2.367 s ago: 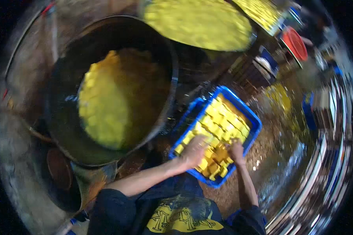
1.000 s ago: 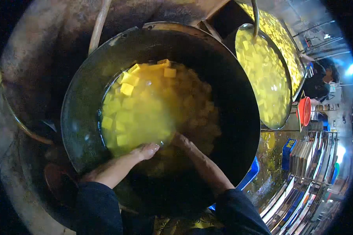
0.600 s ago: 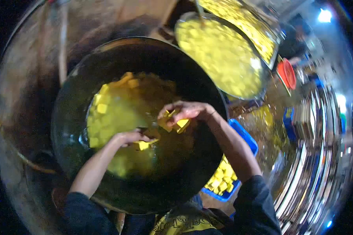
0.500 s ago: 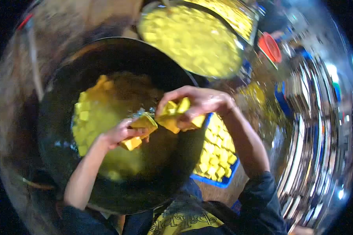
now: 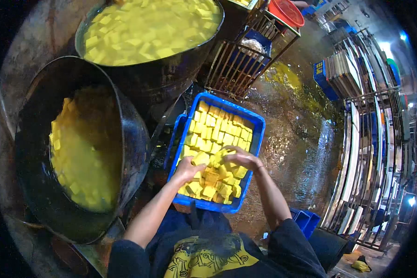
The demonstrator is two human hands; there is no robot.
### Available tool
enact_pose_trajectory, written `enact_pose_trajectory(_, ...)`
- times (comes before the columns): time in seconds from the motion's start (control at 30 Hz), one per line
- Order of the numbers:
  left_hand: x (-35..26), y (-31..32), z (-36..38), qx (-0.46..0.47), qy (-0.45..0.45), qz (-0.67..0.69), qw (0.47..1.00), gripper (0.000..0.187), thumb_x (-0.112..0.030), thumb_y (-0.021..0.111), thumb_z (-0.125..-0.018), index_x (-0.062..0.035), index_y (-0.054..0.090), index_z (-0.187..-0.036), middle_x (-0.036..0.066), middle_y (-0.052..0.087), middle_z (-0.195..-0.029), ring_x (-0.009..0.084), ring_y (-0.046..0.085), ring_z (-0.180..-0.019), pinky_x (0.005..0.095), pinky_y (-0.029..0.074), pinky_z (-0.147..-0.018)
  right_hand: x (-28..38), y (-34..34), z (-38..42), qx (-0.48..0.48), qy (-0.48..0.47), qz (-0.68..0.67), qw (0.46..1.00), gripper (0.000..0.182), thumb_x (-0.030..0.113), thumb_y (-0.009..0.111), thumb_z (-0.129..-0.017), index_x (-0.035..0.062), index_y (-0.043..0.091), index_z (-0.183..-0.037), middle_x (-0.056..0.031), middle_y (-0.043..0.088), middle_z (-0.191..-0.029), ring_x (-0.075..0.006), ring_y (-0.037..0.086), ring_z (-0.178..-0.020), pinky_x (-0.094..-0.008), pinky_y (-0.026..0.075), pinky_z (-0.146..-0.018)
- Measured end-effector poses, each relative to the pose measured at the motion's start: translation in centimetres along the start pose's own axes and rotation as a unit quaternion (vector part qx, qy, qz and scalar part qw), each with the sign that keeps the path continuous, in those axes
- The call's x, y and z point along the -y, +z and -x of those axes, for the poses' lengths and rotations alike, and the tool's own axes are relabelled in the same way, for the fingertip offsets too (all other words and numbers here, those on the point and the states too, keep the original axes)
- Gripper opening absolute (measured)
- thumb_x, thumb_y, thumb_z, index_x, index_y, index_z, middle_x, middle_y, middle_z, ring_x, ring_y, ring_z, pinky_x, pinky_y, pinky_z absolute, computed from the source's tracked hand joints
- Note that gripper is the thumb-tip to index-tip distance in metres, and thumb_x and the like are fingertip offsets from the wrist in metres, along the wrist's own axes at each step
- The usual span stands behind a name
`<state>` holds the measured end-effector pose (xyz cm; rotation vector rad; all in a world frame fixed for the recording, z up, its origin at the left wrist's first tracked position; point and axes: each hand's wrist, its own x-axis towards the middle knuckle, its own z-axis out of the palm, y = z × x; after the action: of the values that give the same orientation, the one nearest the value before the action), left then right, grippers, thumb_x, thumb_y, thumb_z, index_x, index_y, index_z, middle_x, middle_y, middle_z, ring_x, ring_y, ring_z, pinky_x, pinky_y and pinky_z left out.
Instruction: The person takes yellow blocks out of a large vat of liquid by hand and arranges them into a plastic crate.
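A blue crate point(image 5: 259, 134) holds rows of yellow tofu blocks point(image 5: 227, 132), with looser, tilted ones at its near end. Inside the crate's near half, my left hand point(image 5: 186, 169) is closed on a tofu block point(image 5: 200, 158), thumb along its side. Opposite it, my right hand point(image 5: 243, 159) curls its fingers around tofu blocks point(image 5: 220, 157) just above the pile. How many it grips is partly hidden. Left of the crate, a dark wok-like pan point(image 5: 120, 116) contains cloudy yellow liquid with more blocks along its left side.
A large vat point(image 5: 139, 62) of blocks in yellow liquid stands at the upper left. Beyond the crate are a metal rack point(image 5: 236, 62) and a red basin point(image 5: 287, 13). Wet floor point(image 5: 301, 153) stretches right toward a tall rack of boards point(image 5: 356, 153). A blue container point(image 5: 305, 221) sits near my right elbow.
Both hands have moved from above the pan to the crate on the right, carrying tofu blocks. My view has turned toward the crate, so the pan now appears farther left.
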<state>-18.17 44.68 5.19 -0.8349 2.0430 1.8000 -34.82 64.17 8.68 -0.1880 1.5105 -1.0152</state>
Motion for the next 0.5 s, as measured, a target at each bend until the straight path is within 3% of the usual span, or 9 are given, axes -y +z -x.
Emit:
enact_pose_trajectory(0.07,4.9,2.3,-4.6,-0.002,-0.008,-0.052,0.999,0.044,-0.032,0.076,-0.068,-0.0009,0.065,-0.098,0.016,0.068,-0.09,0.0245,0.065,-0.082,0.0356,0.05,-0.075,-1.2,0.0,-3.5,0.014,0.022,0.192,0.981,0.067,0.03,0.066,-0.071,-0.0001,0.045,-0.127,-0.0165,0.061,-0.104,-0.0216,0.06,-0.092,-0.0331,0.054,-0.068)
enact_pose_trajectory(0.13,5.8,3.3,-5.7,-0.008,-0.016,-0.1,0.995,0.044,-0.033,0.077,-0.066,-0.0015,0.066,-0.095,0.016,0.068,-0.089,0.026,0.065,-0.083,0.0367,0.05,-0.075,-3.8,-0.2,-6.8,0.006,0.049,0.252,0.966,0.064,0.024,0.067,-0.069,-0.0005,0.048,-0.126,-0.0146,0.062,-0.101,-0.0238,0.061,-0.087,-0.0345,0.057,-0.064)
enact_pose_trajectory(0.2,5.3,3.4,-5.8,0.02,-0.085,-0.198,0.976,0.049,-0.037,0.08,-0.061,-0.0017,0.067,-0.093,0.018,0.067,-0.091,0.0292,0.065,-0.085,0.0387,0.05,-0.076,-5.2,-0.1,-7.8,-0.001,0.029,0.244,0.969,0.061,0.021,0.067,-0.069,0.001,0.051,-0.124,-0.0155,0.062,-0.1,-0.0244,0.063,-0.084,-0.0356,0.058,-0.059)
enact_pose_trajectory(0.27,5.6,3.9,-4.8,-0.049,-0.053,-0.239,0.968,0.047,-0.035,0.08,-0.062,-0.0019,0.064,-0.092,0.018,0.067,-0.09,0.0309,0.064,-0.087,0.0405,0.05,-0.075,-6.1,-0.6,-7.5,-0.012,0.066,0.198,0.978,0.058,0.021,0.069,-0.069,0.0058,0.054,-0.123,-0.015,0.063,-0.097,-0.0247,0.063,-0.083,-0.0384,0.058,-0.057)
enact_pose_trajectory(0.33,5.9,4.0,-3.8,-0.158,-0.01,-0.277,0.948,0.046,-0.032,0.078,-0.065,-0.002,0.06,-0.095,0.019,0.065,-0.089,0.0352,0.063,-0.087,0.0432,0.05,-0.075,-6.6,-1.7,-7.1,-0.104,0.033,0.202,0.973,0.052,0.023,0.071,-0.069,0.0077,0.059,-0.117,-0.0143,0.065,-0.088,-0.0232,0.065,-0.076,-0.037,0.058,-0.057)
enact_pose_trajectory(0.37,6.1,3.7,-3.5,-0.158,-0.004,-0.255,0.954,0.044,-0.027,0.076,-0.068,-0.0017,0.056,-0.098,0.02,0.062,-0.09,0.0377,0.061,-0.085,0.0453,0.05,-0.072,-5.1,-1.6,-5.8,-0.137,0.027,0.189,0.972,0.048,0.025,0.071,-0.07,0.0075,0.061,-0.113,-0.0142,0.066,-0.084,-0.0225,0.065,-0.07,-0.0359,0.057,-0.057)
enact_pose_trajectory(0.4,6.9,3.8,-3.8,-0.168,-0.007,-0.251,0.953,0.044,-0.027,0.076,-0.068,-0.0017,0.056,-0.098,0.02,0.062,-0.09,0.0377,0.061,-0.085,0.0453,0.05,-0.072,-6.7,-2.7,-7.0,-0.179,-0.012,0.336,0.925,0.046,0.033,0.066,-0.067,0.0055,0.065,-0.104,-0.0211,0.066,-0.083,-0.029,0.066,-0.075,-0.0391,0.053,-0.07)
enact_pose_trajectory(0.47,8.9,3.6,-4.6,-0.157,0.081,-0.197,0.964,0.045,-0.025,0.074,-0.068,-0.0012,0.055,-0.101,0.021,0.061,-0.089,0.038,0.06,-0.082,0.0469,0.048,-0.072,-13.8,-7.3,-11.1,-0.193,-0.027,0.421,0.886,0.058,0.037,0.067,-0.068,0.0067,0.055,-0.117,-0.0236,0.063,-0.097,-0.0341,0.064,-0.089,-0.0449,0.05,-0.08)
enact_pose_trajectory(0.5,8.7,3.5,-4.5,-0.161,0.075,-0.2,0.964,0.041,-0.021,0.071,-0.07,-0.0008,0.055,-0.102,0.022,0.06,-0.094,0.0379,0.058,-0.087,0.0463,0.048,-0.075,-11.5,-7.0,-11.7,-0.189,0.063,0.507,0.838,0.068,0.036,0.07,-0.068,0.0065,0.046,-0.125,-0.0262,0.055,-0.115,-0.0379,0.057,-0.103,-0.0465,0.047,-0.084)
